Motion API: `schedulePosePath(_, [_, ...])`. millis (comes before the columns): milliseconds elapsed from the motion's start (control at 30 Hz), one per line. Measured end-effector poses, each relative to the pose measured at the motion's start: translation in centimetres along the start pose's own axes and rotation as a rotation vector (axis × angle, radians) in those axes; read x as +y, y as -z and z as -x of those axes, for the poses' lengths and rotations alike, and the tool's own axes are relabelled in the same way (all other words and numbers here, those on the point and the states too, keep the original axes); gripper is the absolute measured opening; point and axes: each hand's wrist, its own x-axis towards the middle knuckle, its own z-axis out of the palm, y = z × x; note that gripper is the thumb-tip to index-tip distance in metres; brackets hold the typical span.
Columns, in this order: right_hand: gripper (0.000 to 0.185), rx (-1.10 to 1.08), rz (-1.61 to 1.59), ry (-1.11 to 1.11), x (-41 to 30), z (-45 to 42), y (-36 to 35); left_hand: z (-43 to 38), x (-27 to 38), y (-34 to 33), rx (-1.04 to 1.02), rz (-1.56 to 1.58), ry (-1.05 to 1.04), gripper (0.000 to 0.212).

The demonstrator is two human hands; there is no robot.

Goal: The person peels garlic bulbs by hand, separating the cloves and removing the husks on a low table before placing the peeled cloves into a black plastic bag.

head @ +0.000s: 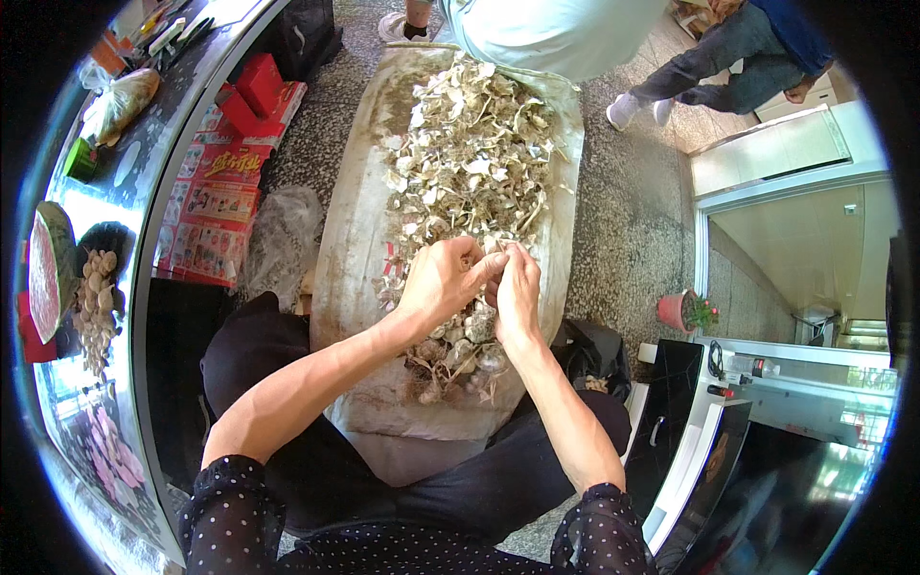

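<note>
My left hand (440, 279) and my right hand (519, 296) meet over a low surface covered with a stained woven cloth (351, 230). Their fingertips pinch a small piece of garlic (501, 248), mostly covered by the fingers. Beyond them spreads a large heap of dry garlic skins and stalks (478, 158). Whole garlic bulbs (460, 353), some with roots and stems, lie below my hands, close to my lap. Part of the bulb pile is hidden behind my right hand and wrist.
At left, a glossy counter (129, 172) bears a cut melon (52, 269), peanut-like pods (97, 302) and a bagged food item (122, 100). A black plastic bag (596, 352) sits by my right knee. Two people are ahead. A potted plant (679, 310) stands right.
</note>
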Motion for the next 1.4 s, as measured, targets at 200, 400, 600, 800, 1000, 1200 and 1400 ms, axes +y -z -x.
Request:
schedulePosePath(200, [0.022, -0.07, 0.004, 0.096, 2.4, -0.8, 0.8, -0.4, -1.6, -1.0, -0.022, 0.157, -0.055, 0.04])
schedulePosePath(400, [0.022, -0.046, -0.134, -0.107, 1.8, 0.4, 1.0, -0.4, -1.8, -1.4, -0.034, 0.115, -0.118, 0.035])
schedulePosePath(600, [0.023, -0.033, -0.119, -0.179, 0.5, 0.9, 0.8, 0.0, -2.4, -2.6, 0.004, 0.384, -0.088, 0.027])
schedulePosePath(800, [0.029, 0.025, 0.062, 0.071, 2.1, 1.0, -0.3, 0.9, -0.2, -2.2, -0.017, 0.82, 0.345, 0.011])
schedulePosePath(1000, [0.031, -0.001, -0.045, 0.025, 2.6, 1.5, -1.2, 0.4, -0.6, -1.8, -0.006, 1.038, 0.583, 0.003])
schedulePosePath(1200, [0.028, -0.019, 0.012, 0.042, 2.8, 0.7, -0.1, -0.2, -1.0, -1.2, -0.206, 1.016, 0.596, 0.009])
schedulePosePath(1400, [0.026, -0.257, -0.144, -0.182, -0.1, 0.7, 1.1, -0.6, -2.2, -0.1, -0.337, 0.947, 0.42, 0.015])
